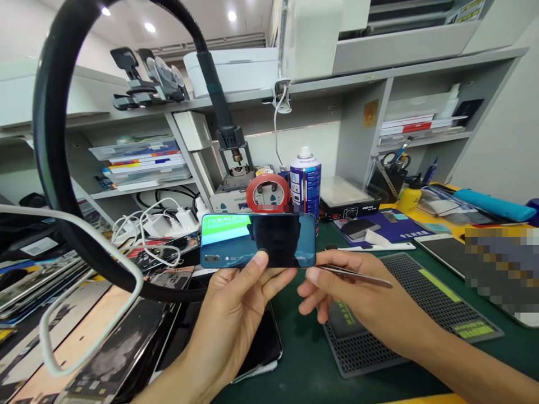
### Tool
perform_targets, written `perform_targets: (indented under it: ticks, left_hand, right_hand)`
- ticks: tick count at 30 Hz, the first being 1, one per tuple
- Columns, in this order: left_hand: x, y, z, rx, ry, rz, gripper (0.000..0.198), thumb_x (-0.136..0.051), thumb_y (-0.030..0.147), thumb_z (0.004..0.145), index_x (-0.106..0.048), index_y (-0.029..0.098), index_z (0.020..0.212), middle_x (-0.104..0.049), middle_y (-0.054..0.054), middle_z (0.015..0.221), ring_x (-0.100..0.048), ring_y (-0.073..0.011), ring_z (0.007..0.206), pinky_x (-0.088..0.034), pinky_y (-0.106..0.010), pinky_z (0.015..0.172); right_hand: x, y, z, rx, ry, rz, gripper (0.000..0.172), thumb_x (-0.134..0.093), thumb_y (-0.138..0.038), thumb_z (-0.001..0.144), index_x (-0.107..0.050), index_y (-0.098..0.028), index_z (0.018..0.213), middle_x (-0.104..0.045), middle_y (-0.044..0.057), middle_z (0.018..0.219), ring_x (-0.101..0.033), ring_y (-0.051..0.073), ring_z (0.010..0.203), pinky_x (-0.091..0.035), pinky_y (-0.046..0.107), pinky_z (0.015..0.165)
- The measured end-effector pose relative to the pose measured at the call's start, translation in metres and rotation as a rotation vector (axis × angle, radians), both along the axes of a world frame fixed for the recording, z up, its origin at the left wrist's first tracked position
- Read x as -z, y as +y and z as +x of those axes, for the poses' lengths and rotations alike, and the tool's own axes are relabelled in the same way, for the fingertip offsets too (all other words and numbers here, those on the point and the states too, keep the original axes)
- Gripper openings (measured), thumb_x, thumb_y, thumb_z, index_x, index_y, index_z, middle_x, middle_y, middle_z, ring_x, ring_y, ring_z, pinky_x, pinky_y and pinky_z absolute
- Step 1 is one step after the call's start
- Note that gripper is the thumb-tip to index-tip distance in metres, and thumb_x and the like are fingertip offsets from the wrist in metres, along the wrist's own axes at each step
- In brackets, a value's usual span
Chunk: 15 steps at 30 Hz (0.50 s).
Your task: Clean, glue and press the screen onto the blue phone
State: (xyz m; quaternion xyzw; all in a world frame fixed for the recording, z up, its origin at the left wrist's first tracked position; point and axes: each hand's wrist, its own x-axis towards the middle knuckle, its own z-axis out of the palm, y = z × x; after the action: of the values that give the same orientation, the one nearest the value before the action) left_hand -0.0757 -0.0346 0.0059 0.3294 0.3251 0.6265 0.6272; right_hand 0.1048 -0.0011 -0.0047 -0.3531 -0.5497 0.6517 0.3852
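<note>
A blue glossy phone (pixel 280 241) is held up sideways in the middle, its back with the camera lenses facing me and reflecting a dark shape. My left hand (pixel 240 303) grips its lower edge, thumb on the back and fingers behind. Beside its lower right corner, my right hand (pixel 345 286) pinches metal tweezers (pixel 357 276) between thumb and forefinger, the other fingers curled. Below the right hand lies a grey perforated mat (pixel 425 292) on the green work surface (pixel 303 359). Under the left forearm sits a black tablet-like device (pixel 261 342).
A black ring-shaped arm (pixel 53 112) and a white cable (pixel 137 275) cross the left side. Phone parts (pixel 109 348) pile up there. Behind stand a spray can (pixel 305 185), red tape roll (pixel 267 192) and heating plate (pixel 349 199); a white-framed tablet (pixel 455 261) lies right.
</note>
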Motion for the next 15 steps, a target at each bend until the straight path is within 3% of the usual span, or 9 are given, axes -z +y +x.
perform_targets:
  ticks: [15]
  left_hand:
    - [0.0023, 0.0022, -0.0003, -0.025, 0.039, 0.008, 0.014, -0.066, 0.019, 0.092, -0.076, 0.011, 0.089, -0.078, -0.010, 0.098, -0.075, -0.0205, 0.093, -0.056, -0.037, 0.100]
  right_hand:
    - [0.0017, -0.0007, -0.0015, 0.000, -0.005, -0.036, 0.036, -0.071, -0.042, 0.088, -0.059, -0.014, 0.106, -0.075, 0.010, 0.082, -0.075, 0.024, 0.071, -0.054, 0.030, 0.056]
